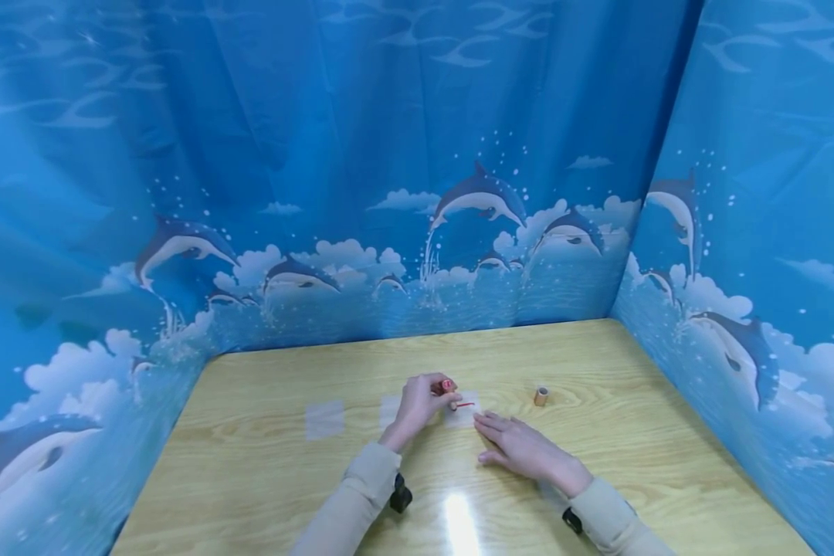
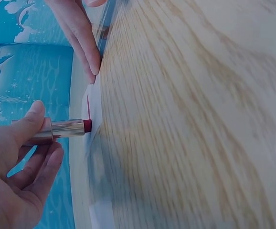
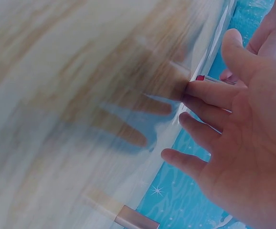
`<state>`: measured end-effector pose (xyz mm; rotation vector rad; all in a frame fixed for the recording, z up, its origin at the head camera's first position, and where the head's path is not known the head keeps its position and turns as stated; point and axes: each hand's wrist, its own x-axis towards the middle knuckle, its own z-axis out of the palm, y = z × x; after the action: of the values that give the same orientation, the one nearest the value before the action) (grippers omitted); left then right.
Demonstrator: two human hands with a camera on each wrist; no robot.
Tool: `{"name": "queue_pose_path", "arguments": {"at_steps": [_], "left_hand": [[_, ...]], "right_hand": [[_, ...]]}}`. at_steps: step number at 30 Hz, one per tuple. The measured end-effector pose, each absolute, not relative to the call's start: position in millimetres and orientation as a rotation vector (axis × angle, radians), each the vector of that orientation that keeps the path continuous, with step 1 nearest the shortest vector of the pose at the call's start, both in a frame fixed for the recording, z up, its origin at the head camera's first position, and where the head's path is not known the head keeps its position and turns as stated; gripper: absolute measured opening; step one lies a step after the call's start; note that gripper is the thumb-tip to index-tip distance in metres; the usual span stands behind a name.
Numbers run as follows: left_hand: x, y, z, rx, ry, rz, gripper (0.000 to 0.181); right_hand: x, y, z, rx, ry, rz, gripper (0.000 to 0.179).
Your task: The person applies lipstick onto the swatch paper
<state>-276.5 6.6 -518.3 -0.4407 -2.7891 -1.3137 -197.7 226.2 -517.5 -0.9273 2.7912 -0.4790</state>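
Note:
My left hand [image 1: 417, 403] pinches a lipstick [image 2: 67, 128] between thumb and fingers. Its tube is shiny metallic, and the red tip points down at a small white paper [image 1: 467, 418] on the table. A short red line [image 1: 465, 404] runs over that paper, and the lipstick tip is at or very near one end of it. My right hand [image 1: 524, 448] lies to the right, fingers extended, fingertips at the paper's right edge. The lipstick cap [image 1: 541, 396], copper-coloured, stands on the table beyond the right hand; the right wrist view also catches it at the bottom.
Another pale square [image 1: 324, 419] lies on the wood-grain table [image 1: 250, 463] to the left, and one more [image 1: 389, 409] is partly behind the left hand. Blue dolphin-print curtains [image 1: 361, 193] enclose the table's back and sides.

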Motion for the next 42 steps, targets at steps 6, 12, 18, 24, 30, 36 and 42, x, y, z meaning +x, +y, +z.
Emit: {"name": "queue_pose_path", "arguments": {"at_steps": [6, 12, 18, 24, 30, 36, 42], "left_hand": [[-275.6, 3.9, -518.9, -0.426, -2.795, -1.298, 0.014], [-275.4, 1.3, -519.5, -0.442, -2.786, -1.303, 0.013], [-274.1, -1.7, -518.5, -0.444, -2.743, -1.333, 0.015], [-271.7, -6.6, -517.8, -0.347, -2.6, -1.537, 0.02], [-268.2, -15.9, -514.4, -0.22, -2.46, -1.79, 0.018], [-260.8, -25.9, -512.3, -0.114, -2.299, -2.081, 0.023], [-250.3, -33.2, -504.4, -0.084, -2.262, -2.119, 0.026]], "right_hand": [[-197.9, 226.0, -517.0, -0.919, 2.787, -0.472, 0.063], [-198.2, 225.7, -516.6, -0.924, 2.79, -0.467, 0.063], [-198.8, 225.3, -516.6, -0.922, 2.785, -0.48, 0.063], [-199.3, 224.8, -515.8, -0.887, 2.776, -0.545, 0.062], [-200.4, 224.5, -517.1, -0.84, 2.794, -0.599, 0.059], [-205.3, 223.9, -518.3, -0.823, 2.827, -0.593, 0.059], [-210.4, 223.4, -520.2, -0.833, 2.85, -0.577, 0.058]]}}
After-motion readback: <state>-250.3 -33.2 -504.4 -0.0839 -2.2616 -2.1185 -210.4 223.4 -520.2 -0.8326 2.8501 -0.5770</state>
